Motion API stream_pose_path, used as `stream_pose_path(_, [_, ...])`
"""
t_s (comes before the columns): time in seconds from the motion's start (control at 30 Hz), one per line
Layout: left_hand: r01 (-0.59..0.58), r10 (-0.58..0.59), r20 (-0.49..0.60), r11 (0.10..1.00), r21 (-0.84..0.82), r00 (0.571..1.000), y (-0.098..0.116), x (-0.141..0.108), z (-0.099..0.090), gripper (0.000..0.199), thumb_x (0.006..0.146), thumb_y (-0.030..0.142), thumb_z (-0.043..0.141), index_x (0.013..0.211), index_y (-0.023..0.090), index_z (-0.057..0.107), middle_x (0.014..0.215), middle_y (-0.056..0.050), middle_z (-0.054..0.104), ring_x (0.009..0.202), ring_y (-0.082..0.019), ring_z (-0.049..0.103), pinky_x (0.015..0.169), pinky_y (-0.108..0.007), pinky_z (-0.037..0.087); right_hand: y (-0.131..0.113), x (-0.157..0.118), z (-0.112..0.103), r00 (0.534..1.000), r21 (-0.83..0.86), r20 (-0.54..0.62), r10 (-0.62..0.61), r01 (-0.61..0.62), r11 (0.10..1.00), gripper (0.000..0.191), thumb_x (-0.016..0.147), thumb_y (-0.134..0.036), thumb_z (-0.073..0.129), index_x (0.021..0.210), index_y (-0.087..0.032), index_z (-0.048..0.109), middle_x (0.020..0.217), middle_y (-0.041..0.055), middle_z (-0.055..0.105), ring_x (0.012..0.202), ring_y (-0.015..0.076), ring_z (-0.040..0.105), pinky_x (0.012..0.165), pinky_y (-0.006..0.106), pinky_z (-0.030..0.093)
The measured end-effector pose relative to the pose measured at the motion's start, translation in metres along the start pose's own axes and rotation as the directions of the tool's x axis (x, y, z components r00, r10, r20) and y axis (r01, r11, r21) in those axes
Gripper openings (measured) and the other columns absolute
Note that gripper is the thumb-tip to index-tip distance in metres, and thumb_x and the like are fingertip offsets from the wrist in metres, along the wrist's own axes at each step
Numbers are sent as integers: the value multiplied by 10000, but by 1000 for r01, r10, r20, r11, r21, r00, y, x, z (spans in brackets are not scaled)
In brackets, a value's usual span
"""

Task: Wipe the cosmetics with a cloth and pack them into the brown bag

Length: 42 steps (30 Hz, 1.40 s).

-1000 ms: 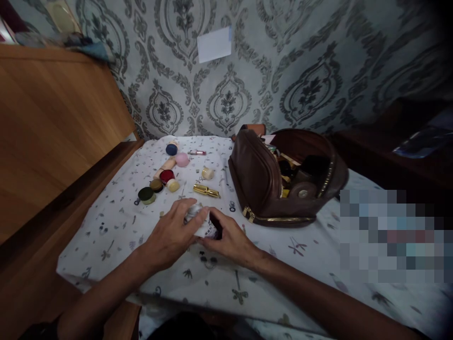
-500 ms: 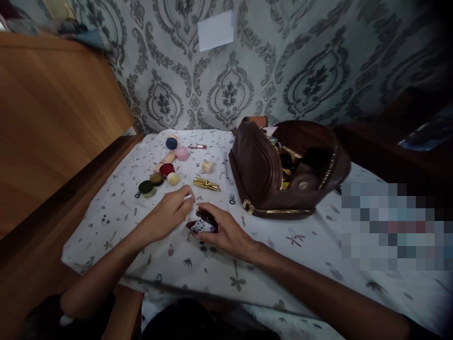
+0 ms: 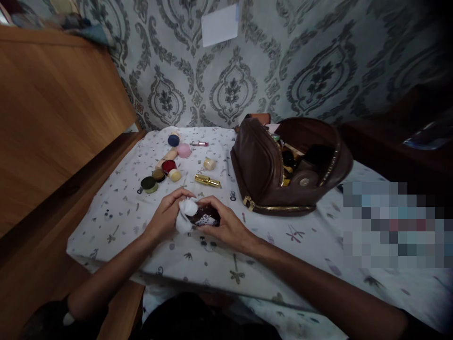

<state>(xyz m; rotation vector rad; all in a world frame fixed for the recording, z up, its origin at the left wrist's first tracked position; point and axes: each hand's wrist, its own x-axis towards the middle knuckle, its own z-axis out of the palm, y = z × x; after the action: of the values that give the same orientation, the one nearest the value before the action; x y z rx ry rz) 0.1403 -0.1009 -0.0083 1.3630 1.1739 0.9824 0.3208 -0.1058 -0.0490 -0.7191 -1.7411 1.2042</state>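
Observation:
In the head view, my left hand (image 3: 170, 211) is closed around a crumpled white tissue (image 3: 183, 223), pressed against the left end of a dark container. My right hand (image 3: 230, 226) grips that glossy dark brown container (image 3: 205, 215), which bears a black-and-white patterned label; its exact kind is unclear. Both hands are close together over the front of the table. Just beyond them lies a gold lipstick tube (image 3: 207, 180). A dark green-lidded jar (image 3: 149, 184) stands beyond my left hand. My fingers partly hide both the tissue and the container.
A brown zip bag (image 3: 258, 165) stands open at the right, with cosmetics inside. Farther back on the cloth-covered table (image 3: 116, 217) are a red round item (image 3: 169, 166), a pink round item (image 3: 183, 150), a cream-coloured jar (image 3: 209, 163) and a lipstick (image 3: 199, 143). A wooden cabinet (image 3: 63, 94) borders the left.
My left hand has brought the white tissue, now much more visible, against the dark container. My right hand keeps its grip, with the container turned a little. The view has shifted slightly.

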Motion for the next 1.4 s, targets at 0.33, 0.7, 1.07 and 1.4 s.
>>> stream_pose_path(0.33, [-283, 272, 89, 853, 438, 958, -13, -18, 19, 253, 926, 404, 504, 1063, 192, 526, 988, -41, 599, 943, -211, 563, 854, -322, 458, -6, -7, -5, 999, -165, 9, 40, -38, 986, 665, 818, -180, 537, 1421, -141, 259, 1383, 155, 490, 1237, 245, 499, 1059, 427, 381])
stream_pose_path(0.7, [-411, 367, 191, 749, 519, 911, -16, 2, 14, 296, 872, 427, 580, 1101, 239, 577, 1034, -55, 679, 948, -244, 655, 809, -336, 532, -45, -8, -15, 979, -427, -198, -47, -43, 903, 405, 853, -320, 645, 1227, -181, 571, 1127, 96, 567, 1075, 230, 551, 969, 416, 458])
stream_pose_path(1.07, [-483, 461, 164, 757, 441, 872, -37, -10, 31, 182, 842, 388, 631, 969, 264, 592, 904, -14, 633, 845, -216, 633, 768, -305, 520, -63, -19, -30, 968, -488, -229, 107, -209, 847, 302, 781, -347, 756, 1033, -201, 677, 913, 22, 586, 794, 164, 563, 759, 301, 479])
stream_pose_path(1.4, [-465, 354, 339, 818, 340, 871, -33, 0, 16, 198, 924, 399, 518, 825, 248, 601, 767, 6, 655, 706, -159, 642, 665, -217, 515, -124, -23, -88, 973, -479, -229, 28, -138, 867, 209, 863, -380, 686, 963, -196, 697, 900, 38, 646, 824, 159, 605, 741, 279, 487])
